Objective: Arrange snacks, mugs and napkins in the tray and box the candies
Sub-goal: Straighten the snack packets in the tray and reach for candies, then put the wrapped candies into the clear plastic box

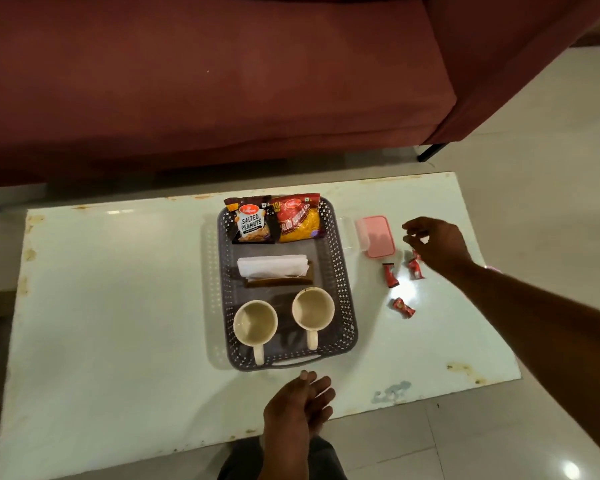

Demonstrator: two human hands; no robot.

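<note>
Head view: right hand (437,242) pinches something small and pale beside the pink box (376,235). Left hand (300,401) hovers loosely spread (candies (403,307) lie loose) near the tray (340,271).

We count two snack packets (272,219), two mugs (255,323), one napkin holder (278,277), one pink box (376,236), four visible candies (403,307).

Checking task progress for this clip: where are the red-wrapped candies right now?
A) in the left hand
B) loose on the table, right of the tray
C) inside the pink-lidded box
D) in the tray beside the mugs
B: the candies lie loose on the table, right of the tray, near the right hand.
</note>
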